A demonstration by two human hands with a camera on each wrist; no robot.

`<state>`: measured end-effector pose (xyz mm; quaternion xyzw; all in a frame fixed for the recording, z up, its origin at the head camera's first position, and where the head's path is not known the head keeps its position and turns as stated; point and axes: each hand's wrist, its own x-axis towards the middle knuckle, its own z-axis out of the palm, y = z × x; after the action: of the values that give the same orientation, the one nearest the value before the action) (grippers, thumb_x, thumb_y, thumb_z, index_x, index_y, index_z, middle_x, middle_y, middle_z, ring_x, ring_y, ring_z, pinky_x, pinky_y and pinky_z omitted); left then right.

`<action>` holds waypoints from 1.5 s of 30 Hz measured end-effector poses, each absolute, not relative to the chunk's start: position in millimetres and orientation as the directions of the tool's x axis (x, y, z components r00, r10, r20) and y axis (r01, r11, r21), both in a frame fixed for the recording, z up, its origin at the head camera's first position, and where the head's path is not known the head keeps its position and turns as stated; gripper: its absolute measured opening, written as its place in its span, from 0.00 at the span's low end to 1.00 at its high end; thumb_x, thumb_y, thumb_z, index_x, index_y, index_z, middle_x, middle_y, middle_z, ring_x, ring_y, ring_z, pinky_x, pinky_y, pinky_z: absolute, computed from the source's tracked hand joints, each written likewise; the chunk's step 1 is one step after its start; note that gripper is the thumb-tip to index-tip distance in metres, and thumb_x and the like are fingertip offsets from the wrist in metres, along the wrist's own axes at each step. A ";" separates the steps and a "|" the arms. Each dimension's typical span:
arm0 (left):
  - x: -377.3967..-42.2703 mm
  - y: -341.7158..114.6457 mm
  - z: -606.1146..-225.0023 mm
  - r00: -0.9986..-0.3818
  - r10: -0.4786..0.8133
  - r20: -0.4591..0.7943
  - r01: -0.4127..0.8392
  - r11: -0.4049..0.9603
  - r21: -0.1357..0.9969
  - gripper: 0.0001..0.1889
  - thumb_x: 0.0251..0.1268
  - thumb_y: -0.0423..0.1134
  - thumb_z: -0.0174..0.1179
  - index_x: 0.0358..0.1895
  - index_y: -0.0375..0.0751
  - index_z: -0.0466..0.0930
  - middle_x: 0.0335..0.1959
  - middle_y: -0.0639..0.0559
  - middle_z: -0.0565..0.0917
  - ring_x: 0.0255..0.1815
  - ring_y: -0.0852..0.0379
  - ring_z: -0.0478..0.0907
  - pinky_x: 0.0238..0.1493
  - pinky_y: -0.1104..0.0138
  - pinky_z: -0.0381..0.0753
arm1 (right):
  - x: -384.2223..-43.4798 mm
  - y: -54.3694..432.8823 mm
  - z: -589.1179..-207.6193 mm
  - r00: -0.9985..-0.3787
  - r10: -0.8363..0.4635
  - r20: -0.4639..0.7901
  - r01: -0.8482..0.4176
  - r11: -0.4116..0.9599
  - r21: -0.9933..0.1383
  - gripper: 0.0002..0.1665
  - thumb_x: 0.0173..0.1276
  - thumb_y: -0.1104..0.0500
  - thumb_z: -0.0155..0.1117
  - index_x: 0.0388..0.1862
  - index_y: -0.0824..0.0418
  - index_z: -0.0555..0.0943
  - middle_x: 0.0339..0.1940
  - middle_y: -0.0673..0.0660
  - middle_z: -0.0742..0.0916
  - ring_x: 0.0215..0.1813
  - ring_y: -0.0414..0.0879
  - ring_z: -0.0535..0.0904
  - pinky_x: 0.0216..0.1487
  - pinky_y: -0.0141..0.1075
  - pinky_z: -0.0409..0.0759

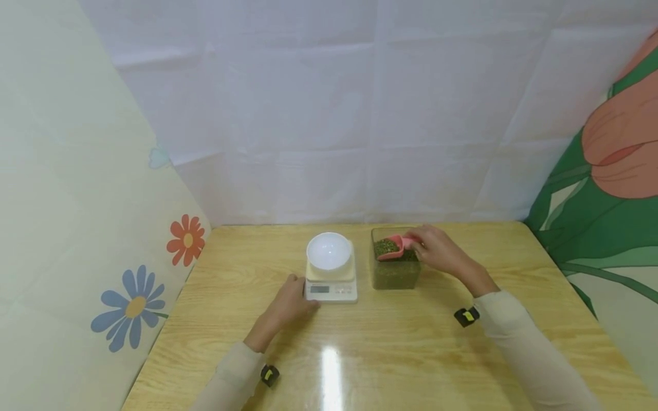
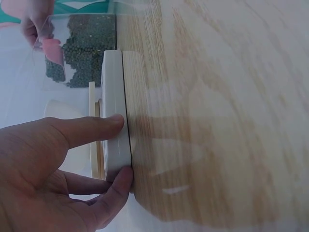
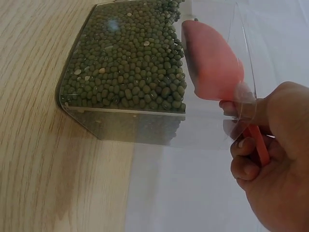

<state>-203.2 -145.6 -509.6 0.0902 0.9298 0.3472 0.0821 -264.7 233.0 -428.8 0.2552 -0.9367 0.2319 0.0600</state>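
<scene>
A white kitchen scale (image 1: 345, 291) with a small display lies on the table, and a white bowl (image 1: 329, 252) stands on its cream platform. My left hand (image 1: 289, 301) grips the scale's front left corner, thumb on the front edge and curled fingers at the side; the thumb and fingers (image 2: 120, 181) also show close up in the left wrist view. To the right is a clear container (image 1: 396, 277) of green mung beans (image 3: 130, 58). My right hand (image 1: 437, 249) holds a pink scoop (image 3: 212, 63) by its handle, the scoop's head inside the container above the beans, with beans in it.
The wooden table (image 1: 396, 348) ends at a white cloth backdrop (image 1: 308, 114) behind the scale and container. Flower-printed sheets (image 1: 61, 200) hang at both sides. A black wrist band piece (image 1: 466, 316) sits by the right sleeve.
</scene>
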 end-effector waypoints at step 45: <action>-205.4 -146.6 -511.7 -0.968 0.233 -0.092 0.110 0.725 0.680 0.31 0.59 0.35 0.78 0.66 0.30 0.80 0.50 0.41 0.77 0.46 0.50 0.74 0.56 0.51 0.85 | -257.6 242.0 -428.6 -0.898 -0.377 0.226 -0.440 0.761 -0.476 0.13 0.81 0.65 0.60 0.56 0.71 0.85 0.50 0.69 0.89 0.50 0.62 0.85 0.49 0.57 0.83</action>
<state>-205.4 -146.6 -511.7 0.0926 0.9247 0.3592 0.0859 -257.6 242.0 -428.6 0.2181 -0.9366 0.2678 0.0584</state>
